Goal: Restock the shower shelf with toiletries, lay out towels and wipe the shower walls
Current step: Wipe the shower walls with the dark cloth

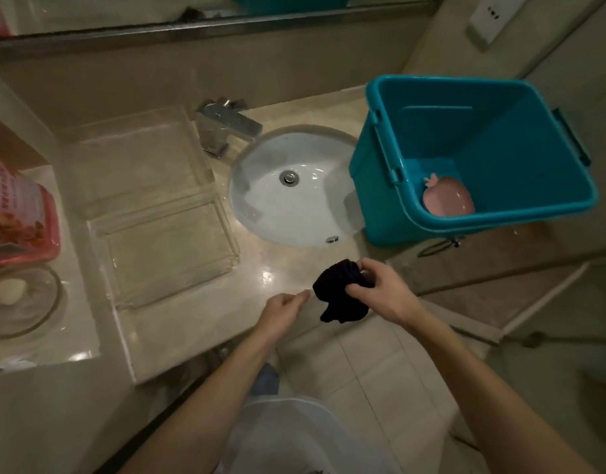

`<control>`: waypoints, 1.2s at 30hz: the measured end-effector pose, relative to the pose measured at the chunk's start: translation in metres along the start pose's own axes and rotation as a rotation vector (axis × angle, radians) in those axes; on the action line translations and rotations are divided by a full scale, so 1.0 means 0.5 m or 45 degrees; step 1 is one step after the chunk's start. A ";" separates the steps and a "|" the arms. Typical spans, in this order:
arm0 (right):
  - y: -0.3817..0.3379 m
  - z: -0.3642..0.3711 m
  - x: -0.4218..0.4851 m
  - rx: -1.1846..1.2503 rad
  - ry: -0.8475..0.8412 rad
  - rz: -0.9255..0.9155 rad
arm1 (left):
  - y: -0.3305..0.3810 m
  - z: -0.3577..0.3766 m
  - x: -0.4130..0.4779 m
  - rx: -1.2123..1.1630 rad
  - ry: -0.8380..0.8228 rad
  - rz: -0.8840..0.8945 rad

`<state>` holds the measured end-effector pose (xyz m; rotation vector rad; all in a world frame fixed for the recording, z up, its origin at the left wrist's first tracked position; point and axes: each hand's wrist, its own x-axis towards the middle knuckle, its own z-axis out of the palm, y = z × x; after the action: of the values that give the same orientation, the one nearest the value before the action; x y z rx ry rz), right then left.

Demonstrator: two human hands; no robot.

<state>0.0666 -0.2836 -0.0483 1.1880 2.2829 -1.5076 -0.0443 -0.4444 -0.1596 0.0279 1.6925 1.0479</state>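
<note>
Gripping a dark cloth (339,295) in the right hand (380,290), bunched just above the counter edge (226,323); left hand (284,307) hovering beside it, fingers loosely curled, holding nothing; sink (294,193) beyond both.

Desk (287,268): pale, glossy stone top with an oval white basin (294,193) sunk into it.
- Chrome faucet (226,126), at the basin's back left rim.
- Teal plastic bin (380,186), right of the basin, tilted; a pink dish (446,196) lies inside.
- Two clear trays (164,248), left of the basin, one behind the other.
- Red printed packet (17,217), far left.
- Round glass dish (45,302), in front of the packet, holding a white object (7,290).
</note>
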 end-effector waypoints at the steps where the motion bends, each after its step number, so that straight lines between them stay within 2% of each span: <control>1: 0.007 -0.009 -0.026 0.056 0.027 0.003 | 0.001 0.022 -0.009 -0.006 -0.084 -0.058; 4: 0.039 -0.028 -0.121 0.259 0.115 0.006 | -0.005 0.085 -0.048 -0.201 -0.325 -0.135; 7: 0.105 -0.031 -0.224 0.455 0.216 0.040 | -0.028 0.132 -0.089 -0.409 -0.553 -0.096; 9: 0.153 -0.026 -0.276 0.566 0.302 0.086 | -0.046 0.146 -0.115 -0.437 -0.621 -0.051; 13: 0.255 -0.007 -0.409 0.700 0.510 0.258 | -0.087 0.193 -0.171 -0.160 -0.619 -0.023; 16: 0.305 0.010 -0.475 0.779 0.564 0.330 | -0.098 0.241 -0.202 0.102 -0.597 0.056; 18: 0.330 0.014 -0.495 0.819 0.638 0.350 | -0.093 0.273 -0.209 0.171 -0.631 0.113; 22: 0.355 0.001 -0.514 0.960 0.926 0.401 | -0.050 0.338 -0.201 0.266 -0.742 0.231; 31: 0.367 -0.103 -0.552 1.014 1.334 0.308 | 0.107 0.501 -0.207 0.384 -0.872 0.486; 36: 0.385 -0.203 -0.564 0.990 1.471 0.201 | 0.197 0.611 -0.221 0.431 -0.942 0.626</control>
<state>0.4166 -0.3132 0.0115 2.9901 1.9005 -2.0151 0.1954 -0.2507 -0.0171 0.9736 1.1663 0.9178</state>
